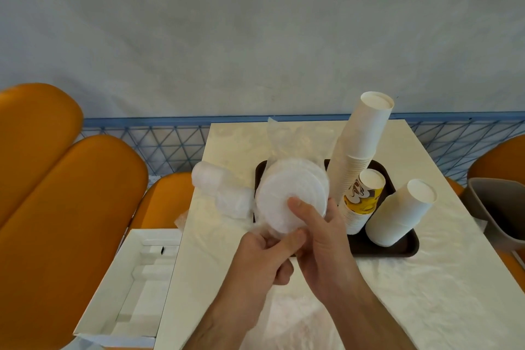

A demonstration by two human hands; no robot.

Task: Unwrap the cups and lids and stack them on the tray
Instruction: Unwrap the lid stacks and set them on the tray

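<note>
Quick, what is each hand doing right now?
Left hand: pinches the clear plastic wrap at the stack's near end.
Right hand: grips the stack of white lids.

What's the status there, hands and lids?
Both hands, left, right, gripping the white plastic lid stack, clear wrap partly on. Over dark brown tray. Nothing blocking.

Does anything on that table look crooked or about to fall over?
Yes. The tallest stack of white cups on the dark tray leans clearly to the right instead of standing straight. The short white stack at the tray's right end tilts too. Nothing looks spilled or torn.
</note>
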